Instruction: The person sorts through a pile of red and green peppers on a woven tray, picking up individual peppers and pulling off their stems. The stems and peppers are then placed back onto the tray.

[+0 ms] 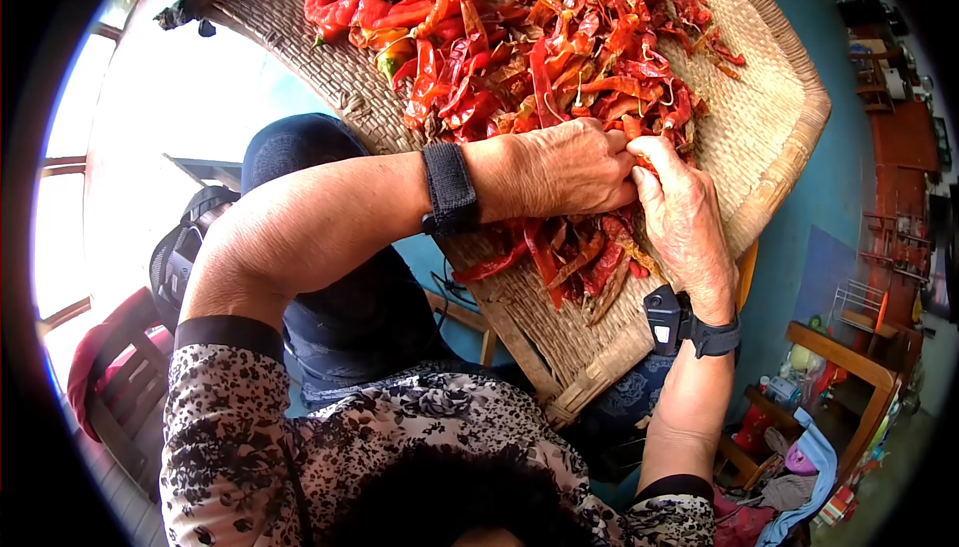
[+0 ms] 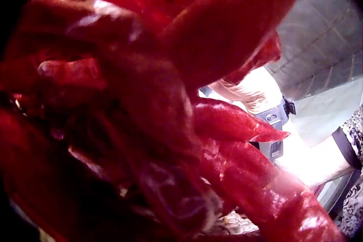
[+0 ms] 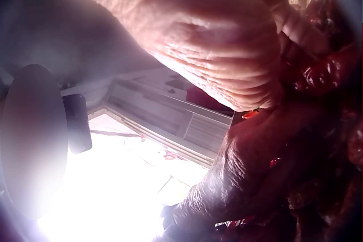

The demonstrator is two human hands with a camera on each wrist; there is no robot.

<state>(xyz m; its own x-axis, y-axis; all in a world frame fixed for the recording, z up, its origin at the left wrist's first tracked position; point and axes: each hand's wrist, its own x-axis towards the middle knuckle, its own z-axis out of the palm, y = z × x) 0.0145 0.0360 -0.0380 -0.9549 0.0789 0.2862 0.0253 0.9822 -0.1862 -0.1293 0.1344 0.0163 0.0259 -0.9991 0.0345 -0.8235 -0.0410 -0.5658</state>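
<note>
Dried red chili peppers (image 1: pixel 559 37) lie heaped on a flat woven tray (image 1: pixel 764 122) in the head view. Plumper, glossier ones sit at its upper left, and a smaller cluster shows below the hands. Over the heap, my left hand (image 1: pixel 559 169) and right hand (image 1: pixel 687 212) meet at the fingertips. Between them they pinch a red chili pepper (image 1: pixel 644 161), mostly hidden by the fingers. Glossy chilies (image 2: pixel 238 32) fill most of the left wrist view. The right wrist view has the right hand (image 3: pixel 210 43) above the left hand (image 3: pixel 238 162), close against the chilies.
The tray slants across dark-clad legs (image 1: pixel 340 317). A wooden chair (image 1: pixel 120 367) with red cloth stands at left. Along the right side are a wooden frame (image 1: pixel 849 367), a pile of clothes (image 1: pixel 789 487) and cluttered shelves. Bright windows light the left side.
</note>
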